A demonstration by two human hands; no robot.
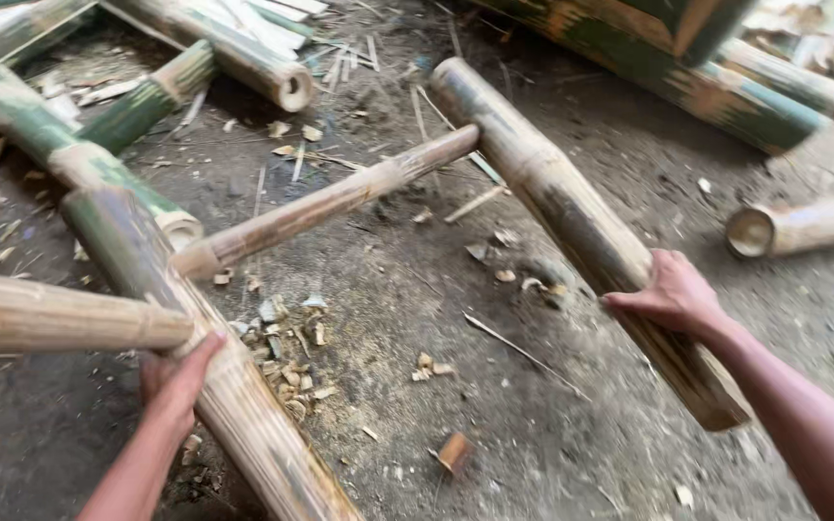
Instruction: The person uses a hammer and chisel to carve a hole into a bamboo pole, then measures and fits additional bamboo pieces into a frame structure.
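Two bamboo poles [571,207] slanting lower right

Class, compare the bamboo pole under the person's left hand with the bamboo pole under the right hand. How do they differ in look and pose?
The left pole shows green near its far end; the right pole is mottled brown and grey. The left pole's near end runs out of view; the right pole's cut near end shows. The left hand presses the left pole's side; the right hand wraps over the right pole. A thinner crossbar joins both.
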